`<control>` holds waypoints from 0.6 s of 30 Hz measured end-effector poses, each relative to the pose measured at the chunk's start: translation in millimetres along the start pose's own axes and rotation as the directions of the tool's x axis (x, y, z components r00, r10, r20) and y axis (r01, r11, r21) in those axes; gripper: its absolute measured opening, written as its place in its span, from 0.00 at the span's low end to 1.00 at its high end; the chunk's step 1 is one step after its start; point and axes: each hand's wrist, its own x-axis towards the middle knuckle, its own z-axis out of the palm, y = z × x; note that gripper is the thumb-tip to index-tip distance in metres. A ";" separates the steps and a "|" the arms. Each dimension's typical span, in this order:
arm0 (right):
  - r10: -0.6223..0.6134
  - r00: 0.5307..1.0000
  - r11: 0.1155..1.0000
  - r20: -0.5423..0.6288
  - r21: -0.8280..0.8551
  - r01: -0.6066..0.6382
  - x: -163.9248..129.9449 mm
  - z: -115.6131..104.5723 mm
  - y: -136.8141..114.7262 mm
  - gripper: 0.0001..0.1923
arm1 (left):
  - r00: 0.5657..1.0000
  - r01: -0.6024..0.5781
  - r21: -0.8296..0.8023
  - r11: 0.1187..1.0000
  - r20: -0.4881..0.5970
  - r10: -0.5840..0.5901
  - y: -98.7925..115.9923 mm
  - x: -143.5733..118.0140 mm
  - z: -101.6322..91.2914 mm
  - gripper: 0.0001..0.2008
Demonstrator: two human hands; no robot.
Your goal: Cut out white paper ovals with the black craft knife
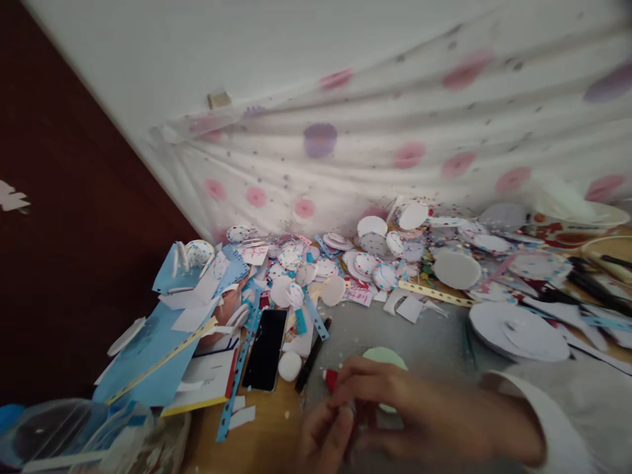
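Small red piece at the fingertips, pale green disc just beyond

Red piece with a white tip (330,379) pokes out by the fingers of the right hand (390,388), over the grey work surface (345,336). Rest of it is hidden, so can't say what it is. Looks light, stiff, probably smooth plastic that could slip; best pinched round its middle, I'd judge.

Right hand: fingers bent and bunched, tips meeting the left hand (326,431). Left is curled, thumb and fingers drawn close — both blurred, and from here I can't tell how firmly either grips, or what sits between them.

Pale green disc (384,356) lies behind and partly under the right hand; touching or not, can't tell. Seems like thin paper or card: near weightless, easily creased, so take it by the rim.

Further out, left of the hands: black pen (314,355), white round cap (289,366), dark phone (265,349) — then blue punched strips (239,368). Behind, a heap of speckled discs (290,257) along the patterned cloth (365,145). Right side: stacked white discs (494,329), near the white sleeve (553,421).
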 end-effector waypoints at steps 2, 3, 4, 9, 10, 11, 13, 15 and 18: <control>0.149 0.987 0.984 -0.061 0.112 -0.141 -24.8 4.8 -1.1 0.08 | 0.997 0.010 0.076 0.997 0.076 -0.016 0.1 9.1 13.8 0.32; 0.213 0.971 0.968 -0.105 0.160 -0.195 -32.5 6.3 0.4 0.06 | 0.992 0.013 0.127 0.992 0.126 -0.029 0.6 12.5 21.6 0.34; 0.258 0.955 0.954 -0.149 0.196 -0.227 -37.8 6.8 2.6 0.05 | 0.986 0.008 0.176 0.984 0.164 -0.037 2.4 15.1 28.8 0.35; 0.464 0.854 0.866 -0.235 0.326 -0.380 -51.9 -4.5 12.1 0.14 | 0.978 -0.199 0.470 0.860 0.036 0.207 52.0 34.3 16.4 0.37; 0.509 0.826 0.837 -0.241 0.364 -0.410 -55.5 -8.3 12.5 0.15 | 0.933 -0.216 0.610 0.762 -0.102 0.346 70.6 42.6 -0.2 0.33; 0.542 0.803 0.814 -0.246 0.391 -0.430 -59.6 -12.1 12.6 0.17 | 0.860 -0.176 0.756 0.631 -0.194 0.472 90.4 52.7 -21.0 0.26; 0.570 0.779 0.799 -0.261 0.398 -0.451 -69.8 -18.1 13.0 0.19 | 0.741 -0.057 0.824 0.563 -0.343 0.577 128.7 76.3 -70.0 0.16; 0.586 0.765 0.796 -0.267 0.367 -0.481 -81.7 -20.2 15.4 0.19 | 0.587 0.096 0.840 0.534 -0.481 0.651 157.8 99.6 -119.4 0.15; 0.610 0.753 0.783 -0.245 0.332 -0.526 -101.7 -14.1 24.7 0.18 | 0.471 0.250 0.839 0.483 -0.541 0.696 174.9 122.7 -176.9 0.29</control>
